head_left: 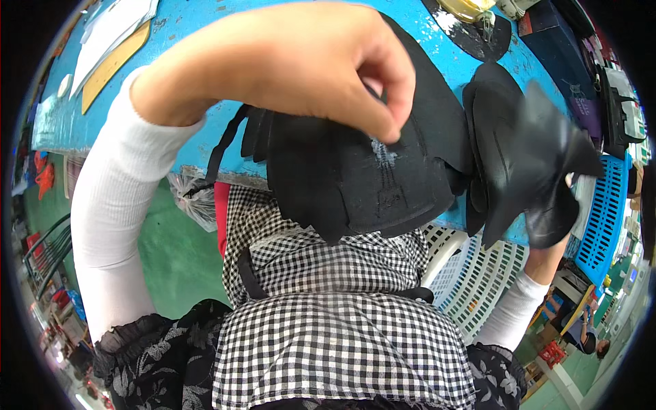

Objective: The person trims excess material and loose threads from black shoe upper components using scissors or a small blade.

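Note:
Over the stack of overlapping black leather-like pieces (301,171) at the table's front edge, my left hand (321,68) is closed, with thumb and forefinger pressed together. Whatever lies between those fingertips is hidden. The top piece of the stack bears a whitish smear just below the fingertips. On the right, my right hand (549,254) is mostly covered by a shiny black leather-like piece (533,164), which it holds up, blurred by motion. Further black curved pieces (492,102) lie beside the stack, close to the lifted one.
The blue table (184,41) carries papers (113,37) on a yellowish board at the far left. A black piece holding a yellowish container (468,8) lies at the back. Beneath the right edge stands a pale plastic basket (471,280); a blue crate (605,219) is farther right.

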### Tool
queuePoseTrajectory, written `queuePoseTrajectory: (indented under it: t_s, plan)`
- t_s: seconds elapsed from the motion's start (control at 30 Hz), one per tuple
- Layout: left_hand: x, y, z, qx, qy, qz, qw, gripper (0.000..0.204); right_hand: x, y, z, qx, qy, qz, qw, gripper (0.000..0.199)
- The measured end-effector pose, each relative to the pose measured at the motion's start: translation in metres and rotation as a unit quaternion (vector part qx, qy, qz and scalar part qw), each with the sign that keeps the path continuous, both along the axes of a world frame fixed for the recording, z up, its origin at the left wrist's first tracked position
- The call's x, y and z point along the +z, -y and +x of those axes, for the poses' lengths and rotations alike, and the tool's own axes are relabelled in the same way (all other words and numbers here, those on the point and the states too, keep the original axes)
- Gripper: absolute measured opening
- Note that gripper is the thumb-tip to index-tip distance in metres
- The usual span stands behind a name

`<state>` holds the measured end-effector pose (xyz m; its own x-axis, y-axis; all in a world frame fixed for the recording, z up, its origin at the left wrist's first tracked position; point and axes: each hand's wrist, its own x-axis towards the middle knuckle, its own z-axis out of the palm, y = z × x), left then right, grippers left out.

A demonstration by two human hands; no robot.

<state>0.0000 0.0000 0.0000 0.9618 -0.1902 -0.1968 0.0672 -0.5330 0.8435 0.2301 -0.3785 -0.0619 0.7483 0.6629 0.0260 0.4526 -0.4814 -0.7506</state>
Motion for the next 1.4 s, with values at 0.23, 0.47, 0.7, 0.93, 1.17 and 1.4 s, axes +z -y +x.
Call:
queuePoseTrajectory:
  t_s: [0.23, 0.47, 0.7, 0.93, 1.17, 1.4]
  plan:
    - [-0.022, 0.009, -0.001, 0.009, -0.002, 0.050, 0.999, 0.010, 0.001, -0.014, -0.002, -0.194, -0.110, 0.170, 0.960, 0.022]
    - [-0.025, 0.013, -0.002, 0.002, 0.128, 0.258, 0.958, 0.024, 0.029, -0.117, -0.072, 0.271, 0.064, 0.098, 0.955, 0.018]
    - [-0.028, -0.004, -0.007, 0.035, 0.084, 0.194, 0.977, 0.021, 0.029, -0.182, -0.088, 0.484, 0.250, 0.003, 0.839, 0.019]
    - [-0.015, -0.003, 0.000, 0.025, -0.016, 0.193, 0.981, 0.019, 0.025, -0.194, -0.079, 0.496, 0.196, 0.025, 0.846, 0.015]
    - [-0.021, -0.009, -0.001, 0.016, 0.009, 0.205, 0.979, 0.019, 0.031, -0.201, -0.088, 0.415, 0.222, -0.013, 0.882, 0.016]
    - [-0.016, -0.011, -0.004, -0.019, 0.075, 0.182, 0.980, 0.015, 0.027, -0.210, -0.089, 0.384, 0.197, -0.021, 0.902, 0.025]
